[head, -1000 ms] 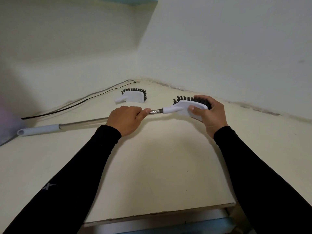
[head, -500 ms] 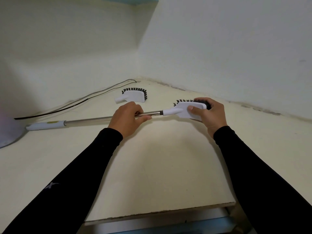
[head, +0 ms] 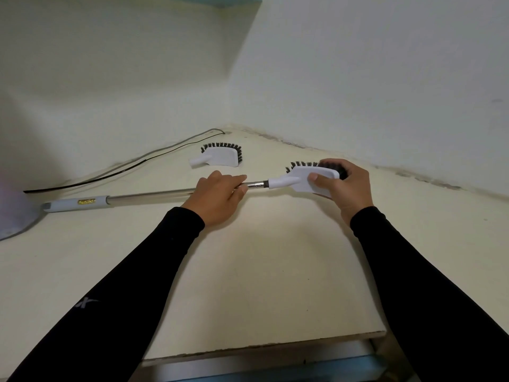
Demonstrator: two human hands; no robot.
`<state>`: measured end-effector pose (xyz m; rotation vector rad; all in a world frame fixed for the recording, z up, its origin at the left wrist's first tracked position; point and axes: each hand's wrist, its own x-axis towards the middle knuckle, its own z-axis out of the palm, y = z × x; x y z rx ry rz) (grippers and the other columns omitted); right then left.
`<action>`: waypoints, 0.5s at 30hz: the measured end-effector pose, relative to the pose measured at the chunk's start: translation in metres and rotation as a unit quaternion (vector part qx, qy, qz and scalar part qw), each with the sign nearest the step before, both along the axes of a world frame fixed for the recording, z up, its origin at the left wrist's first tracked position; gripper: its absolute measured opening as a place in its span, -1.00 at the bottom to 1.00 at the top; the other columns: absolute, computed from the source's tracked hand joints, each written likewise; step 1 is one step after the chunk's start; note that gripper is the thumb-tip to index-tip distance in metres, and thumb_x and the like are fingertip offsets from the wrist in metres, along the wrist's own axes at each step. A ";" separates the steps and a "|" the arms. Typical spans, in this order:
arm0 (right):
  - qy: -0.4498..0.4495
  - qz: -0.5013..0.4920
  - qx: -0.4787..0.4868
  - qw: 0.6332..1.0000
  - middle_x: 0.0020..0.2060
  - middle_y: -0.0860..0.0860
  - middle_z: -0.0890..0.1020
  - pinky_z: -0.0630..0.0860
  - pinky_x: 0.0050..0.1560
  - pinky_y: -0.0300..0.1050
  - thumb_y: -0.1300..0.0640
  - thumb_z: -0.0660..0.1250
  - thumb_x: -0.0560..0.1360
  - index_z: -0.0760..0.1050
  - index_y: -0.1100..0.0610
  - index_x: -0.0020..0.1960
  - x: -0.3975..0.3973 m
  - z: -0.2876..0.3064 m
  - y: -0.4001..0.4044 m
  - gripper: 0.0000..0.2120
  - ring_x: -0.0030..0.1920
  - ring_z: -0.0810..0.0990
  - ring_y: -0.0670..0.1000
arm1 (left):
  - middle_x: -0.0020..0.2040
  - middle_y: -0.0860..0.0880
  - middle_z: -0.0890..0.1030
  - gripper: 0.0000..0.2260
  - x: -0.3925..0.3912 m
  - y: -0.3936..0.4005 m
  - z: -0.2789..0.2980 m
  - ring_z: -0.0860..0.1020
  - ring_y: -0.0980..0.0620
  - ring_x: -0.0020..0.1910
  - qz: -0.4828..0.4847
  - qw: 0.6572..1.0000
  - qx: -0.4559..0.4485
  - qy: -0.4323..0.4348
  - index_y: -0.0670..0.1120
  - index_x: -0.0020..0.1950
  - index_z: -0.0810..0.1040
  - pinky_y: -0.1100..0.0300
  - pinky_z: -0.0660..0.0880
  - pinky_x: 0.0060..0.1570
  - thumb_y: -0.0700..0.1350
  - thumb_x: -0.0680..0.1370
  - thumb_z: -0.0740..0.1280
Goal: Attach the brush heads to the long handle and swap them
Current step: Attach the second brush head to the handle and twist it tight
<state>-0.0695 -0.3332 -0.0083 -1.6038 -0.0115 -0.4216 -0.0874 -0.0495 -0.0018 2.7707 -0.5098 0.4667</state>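
the left hand point(head: 217, 198) grips the long handle point(head: 148, 194)'s metal shaft. the right hand point(head: 345, 186) clasps the white brush head point(head: 308, 181) at its right end

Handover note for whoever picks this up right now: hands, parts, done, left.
Left hand: grips the metal shaft of the long handle near its head end.
Right hand: grips the brush head whose neck meets the shaft tip.
Spare brush head: loose on the table behind, near the corner, beside a black cable.
Done: first head is at the shaft end; whether it is fully locked cannot be told.
Left: confirm seating, then remove it and fit the spare.
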 end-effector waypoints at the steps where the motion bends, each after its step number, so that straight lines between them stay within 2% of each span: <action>1: -0.001 -0.001 0.000 1.000 -0.13 -0.12 0.76 0.68 0.17 0.25 0.10 0.63 0.20 0.72 -0.01 -0.04 0.000 0.000 0.000 -0.67 -0.07 0.71 -0.02 | 0.03 0.00 0.61 -0.66 -0.001 0.000 0.000 0.41 -0.17 0.07 -0.002 1.000 0.011 0.005 0.02 0.35 0.45 -0.10 0.37 0.07 0.06 0.66 0.05; 3: -0.004 -0.001 -0.004 1.000 -0.17 -0.16 0.76 0.69 0.17 0.23 0.10 0.63 0.20 0.72 -0.03 -0.07 0.000 0.000 -0.001 -0.69 -0.09 0.71 -0.04 | -0.15 0.04 0.56 -0.78 -0.003 -0.001 0.001 0.40 -0.14 -0.06 -0.006 1.000 0.025 0.003 0.07 0.08 0.50 -0.04 0.37 -0.05 0.02 0.66 0.07; 5: -0.004 0.000 -0.010 1.000 -0.18 -0.17 0.76 0.69 0.16 0.22 0.10 0.63 0.20 0.72 -0.04 -0.08 -0.001 -0.001 0.001 -0.69 -0.10 0.71 -0.05 | -0.30 0.06 0.48 -0.79 -0.005 -0.001 0.004 0.41 -0.12 -0.18 -0.010 1.000 0.024 -0.009 0.07 -0.16 0.42 0.00 0.37 -0.16 -0.01 0.65 0.11; 9: 0.000 -0.001 -0.006 1.000 -0.16 -0.13 0.76 0.68 0.16 0.24 0.09 0.63 0.18 0.72 0.00 -0.05 0.000 -0.002 0.002 -0.66 -0.08 0.71 -0.02 | -0.31 -0.04 0.57 -0.82 -0.005 0.001 0.004 0.49 -0.12 -0.26 -0.024 0.999 -0.029 -0.031 -0.05 -0.12 0.57 -0.06 0.47 -0.20 -0.05 0.60 0.24; 15: 0.005 -0.007 -0.009 1.000 -0.06 -0.01 0.77 0.69 0.12 0.27 0.06 0.65 0.21 0.73 0.04 -0.01 0.000 -0.004 0.002 -0.64 0.03 0.74 0.11 | -0.31 -0.09 0.65 -0.92 -0.004 -0.002 0.002 0.57 -0.16 -0.26 0.012 0.993 -0.049 -0.102 -0.08 -0.17 0.65 -0.08 0.52 -0.22 -0.08 0.46 0.42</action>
